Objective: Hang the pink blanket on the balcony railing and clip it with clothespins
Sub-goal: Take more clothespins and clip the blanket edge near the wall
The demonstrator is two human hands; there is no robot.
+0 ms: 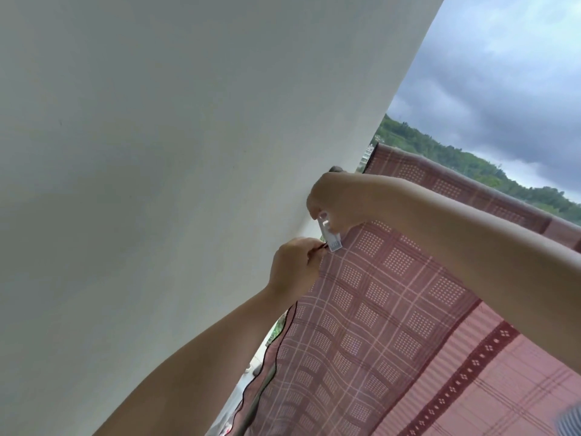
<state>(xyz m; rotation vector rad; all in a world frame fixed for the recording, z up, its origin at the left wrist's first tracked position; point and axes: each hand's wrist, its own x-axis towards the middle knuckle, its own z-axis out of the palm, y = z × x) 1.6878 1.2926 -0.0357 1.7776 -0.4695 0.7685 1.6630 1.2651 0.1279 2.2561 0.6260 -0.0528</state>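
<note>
hands (314,234) press clothespin (330,236) onto pink blanket (377,309).

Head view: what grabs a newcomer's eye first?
First, the two hands meeting mid-frame: the right hand pinches a clear clothespin at the corner of the pink blanket, while the left hand grips the blanket's edge just below. Next, the big white wall fills the left side, with dark clouds and green hills at upper right.
</note>
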